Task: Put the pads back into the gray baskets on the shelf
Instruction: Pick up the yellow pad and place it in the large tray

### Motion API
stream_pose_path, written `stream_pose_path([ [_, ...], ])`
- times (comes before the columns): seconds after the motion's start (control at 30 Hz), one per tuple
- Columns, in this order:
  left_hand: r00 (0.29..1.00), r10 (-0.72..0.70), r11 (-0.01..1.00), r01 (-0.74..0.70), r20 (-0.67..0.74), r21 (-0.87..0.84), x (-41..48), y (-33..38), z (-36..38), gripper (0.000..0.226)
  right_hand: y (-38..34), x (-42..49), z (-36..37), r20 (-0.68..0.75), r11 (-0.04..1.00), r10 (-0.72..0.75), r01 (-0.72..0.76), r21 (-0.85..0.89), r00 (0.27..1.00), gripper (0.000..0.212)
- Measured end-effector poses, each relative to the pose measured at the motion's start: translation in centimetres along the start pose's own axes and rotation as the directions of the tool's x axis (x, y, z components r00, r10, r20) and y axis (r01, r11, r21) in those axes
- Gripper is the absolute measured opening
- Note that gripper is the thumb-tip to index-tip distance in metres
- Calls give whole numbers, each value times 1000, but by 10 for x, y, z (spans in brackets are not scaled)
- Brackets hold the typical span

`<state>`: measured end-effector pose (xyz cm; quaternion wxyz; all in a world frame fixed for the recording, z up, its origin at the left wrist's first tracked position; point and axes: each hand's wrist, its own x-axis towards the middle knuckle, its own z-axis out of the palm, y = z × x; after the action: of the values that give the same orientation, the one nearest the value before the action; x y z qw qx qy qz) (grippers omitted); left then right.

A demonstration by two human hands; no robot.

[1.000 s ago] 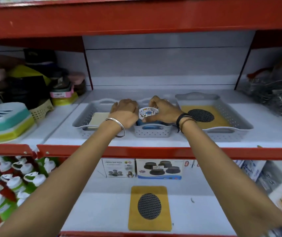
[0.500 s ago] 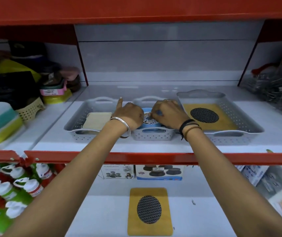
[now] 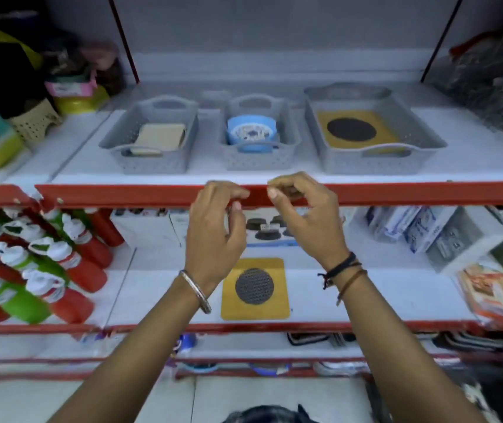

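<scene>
One head-worn wide-angle cam – looks fwd and slightly down at a red-edged shelf unit [image 3: 396,190], close in, about arm's reach. Upper shelf w/ gray baskets [image 3: 149,141] sits just above centre; lower shelves and floor fill the bottom – edges blur and bend.

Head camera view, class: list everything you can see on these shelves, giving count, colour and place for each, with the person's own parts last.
Gray baskets: three, grey, in a row on the upper shelf.
Cream pad: one, left basket.
Blue round pads: a stack, count unclear, middle basket.
Yellow pad with black oval: one, right basket.
Loose yellow pad: one, black mesh oval, lower shelf, outside any basket.
Bottles: many, red and green, white caps, lower left.
Boxed goods: several, lower right.
Shelf edge: red.
Left hand: empty, silver bangle.
Right hand: empty, dark wrist bands.
</scene>
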<state>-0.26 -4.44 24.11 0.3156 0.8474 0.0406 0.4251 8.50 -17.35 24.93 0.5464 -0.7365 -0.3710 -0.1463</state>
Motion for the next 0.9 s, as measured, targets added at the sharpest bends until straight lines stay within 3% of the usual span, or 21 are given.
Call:
stream_pose_path([
  [0.1, 980, -151, 988, 152, 133, 3, -42, -25, 6, 20, 28, -39, 14, 120, 987, 160, -160, -6, 980, 11],
  [0.2, 910, -302, 953, 281, 286, 111, -80, -58, 18, 26, 62, -73, 29, 235, 942, 336, -319, -105, 912, 15],
  [0.3, 766, -456, 890, 379, 453, 254, -114, -90, 35, 38, 97, -103, 45, 234, 856, 511, -464, -229, 827, 20],
  [0.4, 541, -618, 784, 366, 570, 502, -145, -117, 55, 45, 123, -129, 61, 194, 698, 688, -566, -438, 699, 34],
  [0.47, 403, -729, 683, 363, 554, 634, -160, -125, 67, 43, 136, -142, 71, 210, 571, 785, -550, -609, 583, 46],
  [0.5, 375, -760, 648, 362, 532, 670, -164, -126, 72, 40, 139, -147, 75, 215, 523, 815, -523, -673, 538, 47],
  [0.6, 430, -782, 604, 347, 450, 717, -171, -129, 87, 34, 145, -156, 87, 197, 463, 850, -515, -721, 489, 35],
  [0.63, 437, -795, 589, 389, 420, 709, -168, -130, 90, 34, 146, -155, 91, 177, 452, 854, -531, -717, 488, 32],
  [0.7, 380, -847, 529, 539, 371, 655, -160, -136, 97, 34, 150, -151, 98, 109, 413, 873, -602, -684, 475, 32],
  [0.83, 176, -916, 336, 827, 359, 451, -143, -152, 99, 47, 163, -141, 99, 15, 281, 945, -788, -548, 327, 35],
  [0.9, 153, -904, 323, 855, 398, 405, -142, -157, 94, 45, 175, -141, 93, 62, 281, 956, -838, -468, 286, 31],
])
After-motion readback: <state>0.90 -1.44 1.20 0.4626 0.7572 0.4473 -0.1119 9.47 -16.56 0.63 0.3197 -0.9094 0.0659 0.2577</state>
